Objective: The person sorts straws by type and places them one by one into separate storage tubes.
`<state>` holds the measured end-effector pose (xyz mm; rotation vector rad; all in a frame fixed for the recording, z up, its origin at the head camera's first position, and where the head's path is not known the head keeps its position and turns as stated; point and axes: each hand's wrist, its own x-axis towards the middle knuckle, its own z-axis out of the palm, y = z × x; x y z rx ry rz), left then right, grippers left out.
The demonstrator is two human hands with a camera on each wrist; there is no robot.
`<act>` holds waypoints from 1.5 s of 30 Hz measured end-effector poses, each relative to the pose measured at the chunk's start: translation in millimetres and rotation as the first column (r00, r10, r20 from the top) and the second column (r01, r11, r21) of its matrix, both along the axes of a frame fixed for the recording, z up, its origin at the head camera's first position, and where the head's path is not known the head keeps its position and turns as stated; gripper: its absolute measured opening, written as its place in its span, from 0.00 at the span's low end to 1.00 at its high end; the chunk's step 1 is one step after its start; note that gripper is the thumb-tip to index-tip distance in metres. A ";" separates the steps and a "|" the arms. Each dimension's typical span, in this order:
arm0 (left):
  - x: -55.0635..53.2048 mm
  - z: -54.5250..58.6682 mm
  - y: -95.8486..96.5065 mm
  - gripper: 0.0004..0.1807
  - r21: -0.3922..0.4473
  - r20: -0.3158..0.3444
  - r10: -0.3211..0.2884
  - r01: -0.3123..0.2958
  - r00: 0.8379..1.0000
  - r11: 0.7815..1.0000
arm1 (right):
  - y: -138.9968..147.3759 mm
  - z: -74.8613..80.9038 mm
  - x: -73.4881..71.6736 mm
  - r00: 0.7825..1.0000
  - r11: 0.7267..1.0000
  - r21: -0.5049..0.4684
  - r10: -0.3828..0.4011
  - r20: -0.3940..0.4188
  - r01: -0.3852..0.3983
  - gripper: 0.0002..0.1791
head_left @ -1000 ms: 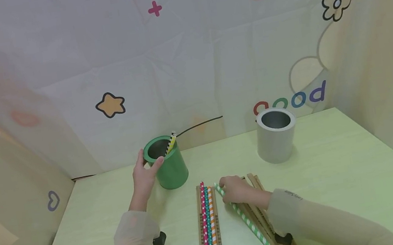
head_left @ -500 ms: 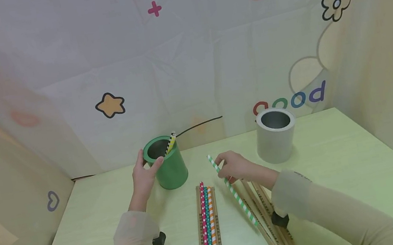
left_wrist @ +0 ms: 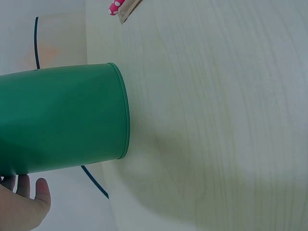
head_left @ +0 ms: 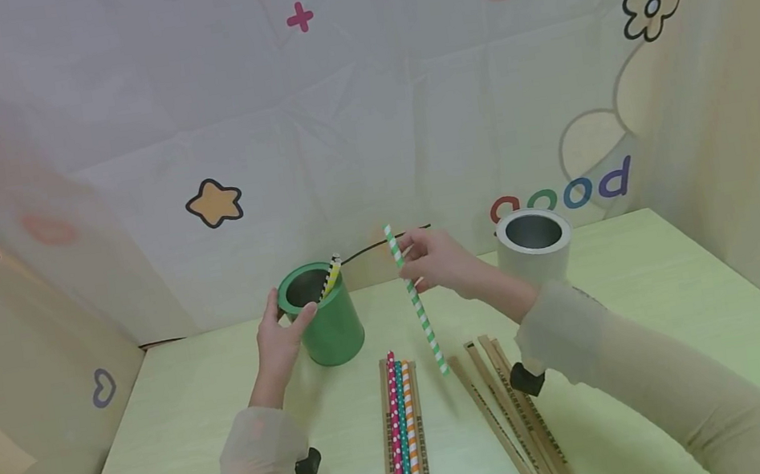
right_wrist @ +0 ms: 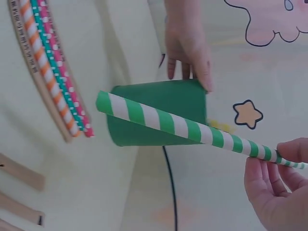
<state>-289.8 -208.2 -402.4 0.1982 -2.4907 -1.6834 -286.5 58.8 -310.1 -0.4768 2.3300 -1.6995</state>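
My right hand (head_left: 438, 261) pinches a green-and-white striped paper straw (head_left: 422, 320) near its upper end. The straw hangs in the air, slightly tilted, to the right of a green cylindrical container (head_left: 331, 333). At that container's rim, my left hand (head_left: 281, 352) holds on with thumb and fingers spread round the left side. A yellow straw with a black-and-white pattern (head_left: 331, 276) leans inside the container; its lower part is hidden. On the table lie a pink dotted straw (head_left: 396, 429), a teal dotted straw (head_left: 404, 436) and an orange striped straw (head_left: 411, 435), side by side.
A white cylindrical container (head_left: 534, 252) stands at the back right, partly behind the right forearm. Several brown printed paper strips (head_left: 515, 420) lie fanned out below the right arm. More brown strips (head_left: 420, 442) flank the coloured straws. A printed curtain (head_left: 362, 110) hangs behind the table.
My right hand has lifted the green striped straw off the table and carried it up and back, turning it more upright. The left hand and green container have stayed put.
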 end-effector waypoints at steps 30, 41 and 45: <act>2.5 3.3 0.2 0.47 -0.010 -0.022 0.002 -0.002 1.000 1.000 | -50.7 54.2 -18.6 0.955 0.802 -0.537 -0.294 0.026 0.262 0.08; 1.5 0.5 0.1 0.48 -0.005 -0.017 0.003 -0.003 1.000 1.000 | -63.9 9.8 -18.6 0.923 0.772 -0.553 -0.384 -0.013 0.313 0.05; 1.4 0.7 0.1 0.47 -0.010 -0.013 0.008 -0.008 1.000 1.000 | -69.5 -2.2 -19.3 0.918 0.788 -0.535 -0.392 -0.053 0.305 0.05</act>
